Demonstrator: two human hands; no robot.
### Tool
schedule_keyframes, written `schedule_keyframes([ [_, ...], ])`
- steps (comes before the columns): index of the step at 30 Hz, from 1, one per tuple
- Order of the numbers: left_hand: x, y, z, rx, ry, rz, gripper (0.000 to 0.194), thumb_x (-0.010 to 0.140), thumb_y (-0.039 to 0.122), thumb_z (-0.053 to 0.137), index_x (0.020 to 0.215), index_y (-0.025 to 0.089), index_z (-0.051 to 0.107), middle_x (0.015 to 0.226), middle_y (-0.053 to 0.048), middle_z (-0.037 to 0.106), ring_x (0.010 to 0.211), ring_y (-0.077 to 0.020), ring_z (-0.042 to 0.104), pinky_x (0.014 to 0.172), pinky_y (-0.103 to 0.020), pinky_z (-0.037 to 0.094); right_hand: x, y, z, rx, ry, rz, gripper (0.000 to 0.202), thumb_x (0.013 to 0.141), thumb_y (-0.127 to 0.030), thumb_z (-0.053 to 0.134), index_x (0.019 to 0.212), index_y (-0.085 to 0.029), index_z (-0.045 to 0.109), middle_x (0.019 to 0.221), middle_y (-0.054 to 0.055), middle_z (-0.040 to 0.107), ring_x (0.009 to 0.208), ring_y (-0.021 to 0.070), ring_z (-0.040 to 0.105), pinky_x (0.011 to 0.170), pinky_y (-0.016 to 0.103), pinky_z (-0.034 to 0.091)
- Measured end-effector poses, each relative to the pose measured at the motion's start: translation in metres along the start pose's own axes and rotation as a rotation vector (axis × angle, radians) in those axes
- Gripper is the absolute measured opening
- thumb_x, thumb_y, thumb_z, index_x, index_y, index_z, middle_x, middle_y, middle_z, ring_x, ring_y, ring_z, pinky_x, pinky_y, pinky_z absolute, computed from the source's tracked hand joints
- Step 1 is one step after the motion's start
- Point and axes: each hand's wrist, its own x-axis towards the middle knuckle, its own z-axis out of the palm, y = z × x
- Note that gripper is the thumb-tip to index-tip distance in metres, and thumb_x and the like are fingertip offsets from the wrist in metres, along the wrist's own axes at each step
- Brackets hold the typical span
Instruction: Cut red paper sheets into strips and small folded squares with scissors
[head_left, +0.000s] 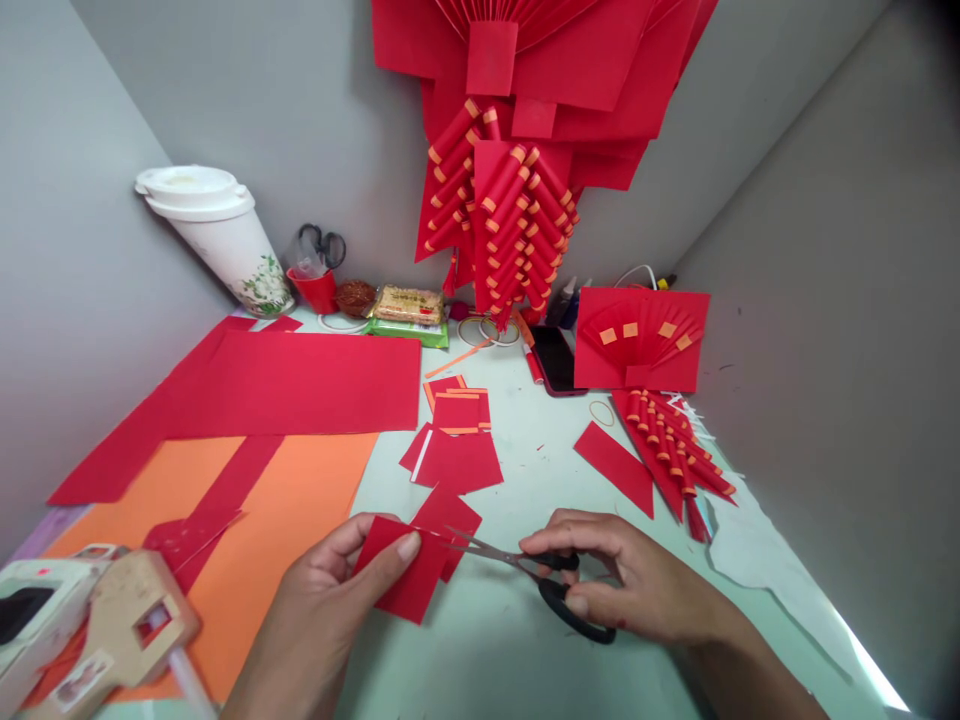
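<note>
My left hand (330, 590) pinches a red paper piece (409, 590) between thumb and fingers, low over the table. Black-handled scissors (577, 615) are in my right hand (637, 575), with fingers and thumb in the loops. Their blades point left, spread a little, and reach the upper edge of the red paper; whether they are cutting into it I cannot tell. Another red paper piece (457, 520) shows behind the held one. Just beyond lie more red pieces (465, 460), some with orange strips (456, 397).
Red sheets (322, 380) and orange sheets (307, 500) cover the left side, with a beige glue gun (135, 620) at front left. Along the back stand a white cup (217, 240), a phone (556, 358) and red paper firecracker decorations (521, 230). A red paper strip (615, 465) lies right.
</note>
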Motion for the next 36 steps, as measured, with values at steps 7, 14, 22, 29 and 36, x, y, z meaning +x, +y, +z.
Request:
schedule_keyframes([
  [7,0.000,-0.002,-0.002,0.004,-0.022,0.012,0.037,0.071,0.043,0.081,0.103,0.027,0.076,0.095,-0.002,0.079,0.086,-0.0237,0.072,0.075,-0.028,0.056,0.000,-0.001,0.000,-0.040,-0.003,-0.004,0.037,0.082,-0.021,0.068,0.119,-0.025,0.071,0.095,0.004,0.066,0.082,0.0169,0.059,0.079,0.030,0.048],
  [14,-0.002,-0.002,-0.001,-0.002,-0.013,-0.005,0.042,0.071,0.042,0.081,0.109,0.026,0.073,0.094,-0.002,0.079,0.082,-0.0227,0.071,0.071,-0.029,0.055,0.003,0.001,0.005,-0.151,0.177,0.087,0.035,0.088,-0.022,0.062,0.122,-0.028,0.067,0.098,0.003,0.064,0.087,0.0177,0.061,0.081,0.031,0.049],
  [22,-0.001,-0.005,-0.007,0.085,-0.069,0.030,0.037,0.079,0.046,0.073,0.112,0.029,0.071,0.115,-0.001,0.075,0.102,-0.0241,0.068,0.084,-0.030,0.051,0.002,0.004,0.025,-0.547,0.226,-0.141,0.047,0.090,-0.019,0.060,0.136,-0.026,0.055,0.117,0.008,0.064,0.105,0.0212,0.062,0.091,0.034,0.051],
  [29,-0.005,-0.001,0.002,0.216,-0.068,0.030,0.030,0.072,0.052,0.077,0.086,0.026,0.078,0.078,-0.002,0.077,0.076,-0.0238,0.068,0.070,-0.030,0.052,0.001,-0.003,0.036,-0.822,0.201,-0.337,0.039,0.094,-0.018,0.055,0.132,-0.023,0.056,0.114,0.012,0.068,0.095,0.0259,0.064,0.081,0.040,0.055],
  [36,-0.002,0.002,-0.007,0.120,0.018,0.061,0.027,0.073,0.047,0.078,0.092,0.027,0.078,0.085,-0.001,0.078,0.079,-0.0223,0.069,0.072,-0.028,0.053,-0.001,0.004,0.024,-0.690,0.293,-0.257,0.043,0.090,-0.020,0.061,0.132,-0.024,0.056,0.118,0.011,0.065,0.103,0.0262,0.062,0.087,0.041,0.053],
])
